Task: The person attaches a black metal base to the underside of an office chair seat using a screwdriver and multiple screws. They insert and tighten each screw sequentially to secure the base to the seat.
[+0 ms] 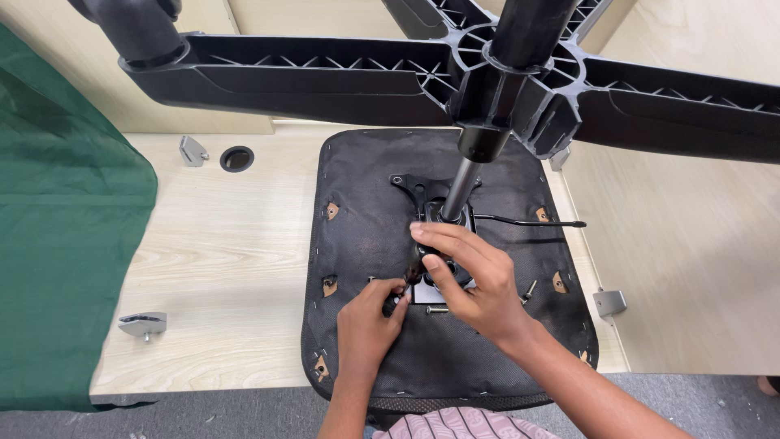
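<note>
An upturned office chair seat point(370, 228) with black fabric underside lies on a light wooden desk point(219, 244). A black metal mechanism plate point(418, 191) sits at its middle, with the gas cylinder point(461, 189) rising to the black star base point(341, 77) overhead. My left hand point(367, 321) pinches a small dark tool or knob at the plate's near edge. My right hand point(471, 272) rests over the plate, fingers curled on the same dark part. A loose bolt point(437, 309) lies beside my hands. A black lever point(528, 222) sticks out to the right.
Green cloth point(65, 211) covers the desk's left side. A round cable hole point(236, 158) and metal clamps point(192, 150) point(143, 323) point(609, 302) sit on the desk. Another bolt point(528, 290) lies on the seat. Wooden partitions rise behind and to the right.
</note>
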